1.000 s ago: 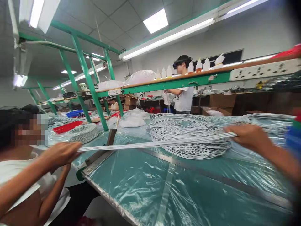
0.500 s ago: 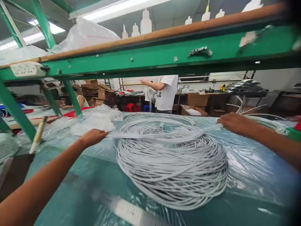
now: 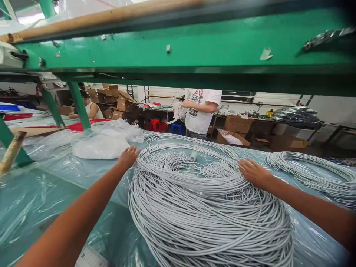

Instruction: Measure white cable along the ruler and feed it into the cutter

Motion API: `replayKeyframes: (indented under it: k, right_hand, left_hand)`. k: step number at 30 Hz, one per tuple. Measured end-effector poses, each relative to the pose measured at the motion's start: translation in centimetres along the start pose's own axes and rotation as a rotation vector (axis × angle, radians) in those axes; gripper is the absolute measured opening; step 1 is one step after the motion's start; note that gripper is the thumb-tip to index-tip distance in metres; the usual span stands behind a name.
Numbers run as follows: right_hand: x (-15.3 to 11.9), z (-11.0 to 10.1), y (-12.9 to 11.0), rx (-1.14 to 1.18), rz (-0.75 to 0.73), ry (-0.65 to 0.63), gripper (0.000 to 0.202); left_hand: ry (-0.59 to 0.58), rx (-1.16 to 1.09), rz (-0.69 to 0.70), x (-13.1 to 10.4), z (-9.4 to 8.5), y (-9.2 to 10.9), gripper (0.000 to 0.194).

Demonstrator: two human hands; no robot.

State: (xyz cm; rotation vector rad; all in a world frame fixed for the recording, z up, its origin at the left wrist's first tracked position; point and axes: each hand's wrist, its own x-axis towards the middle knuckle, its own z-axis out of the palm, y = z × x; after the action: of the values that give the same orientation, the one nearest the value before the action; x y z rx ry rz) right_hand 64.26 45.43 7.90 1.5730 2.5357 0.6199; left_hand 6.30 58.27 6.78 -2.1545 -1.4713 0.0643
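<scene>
1. The left hand [image 3: 128, 155] rests on the far-left rim of the coil [image 3: 205, 207], fingers spread and open, gripping nothing.
2. The right hand [image 3: 251, 172] lies flat on the right top of the coil, palm down, fingers loosely extended, nothing closed in it.
3. The coil is a big heap of grey-white cable loops lying in the middle of the table [image 3: 41, 200], near the person, between the two forearms.
4. The table is covered with clear plastic sheet over a green top.
5. A second coil [image 3: 308, 172] lies flat to the right, apart from the first.
6. A bag [image 3: 97, 144] of clear plastic with white contents sits far left, just beyond the left hand.
7. A green beam [image 3: 178, 48] crosses the top of the view, with a green post [image 3: 79, 105] at the left.
8. Beyond the table stands a person [image 3: 201, 111] in a white shirt, holding looped cable; cardboard boxes [image 3: 236, 124] stand behind.
</scene>
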Motion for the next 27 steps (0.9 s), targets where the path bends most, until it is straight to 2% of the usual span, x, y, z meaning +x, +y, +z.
replayKeyframes:
  k: [2,4,6,9,11,14,16,18,21,24,27]
  right_hand:
    - [-0.8,-0.4,-1.2,0.023,0.164,-0.058,0.048]
    - [-1.3,-1.7,-2.2,0.077,0.224,-0.102,0.053]
    - [-1.4,-3.8,-3.5,0.147,0.186,-0.097,0.051]
    - [-1.3,-8.3,-6.8,0.262,0.087,-0.020,0.048]
    - [-1.9,-11.4,-11.0,0.350,0.018,0.091,0.046]
    - [-5.0,-14.0,-20.4,0.630,-0.080,0.291,0.045]
    - [-8.6,-13.9,-27.4,0.822,-0.179,0.329,0.045]
    - [-12.8,-12.7,-33.9,0.898,-0.272,0.274,0.045]
    - [-18.4,-10.0,-41.0,0.949,-0.257,0.172,0.042]
    - [-21.7,-8.1,-44.6,0.980,-0.193,0.164,0.043]
    - [-22.5,-7.6,-45.5,0.995,-0.135,0.230,0.042]
  left_hand:
    - [-0.001,-0.004,-0.073,-1.8,-0.1,0.8,0.052]
    - [0.002,-0.016,-0.090,-4.3,-1.0,1.7,0.055]
    - [0.010,-0.033,-0.065,-7.6,-2.8,2.9,0.058]
    - [0.021,-0.058,0.003,-14.1,-7.0,5.4,0.055]
    - [0.034,-0.072,0.014,-19.9,-10.4,7.2,0.048]
    - [0.075,-0.085,-0.044,-30.2,-15.8,8.8,0.035]
    - [0.114,-0.087,-0.116,-37.1,-18.9,8.6,0.036]
    - [0.151,-0.089,-0.207,-43.5,-21.5,7.3,0.040]
    - [0.179,-0.110,-0.357,-51.0,-23.4,4.0,0.040]
    - [0.162,-0.154,-0.482,-56.0,-23.4,0.9,0.036]
    - [0.116,-0.205,-0.565,-59.6,-22.3,-0.6,0.031]
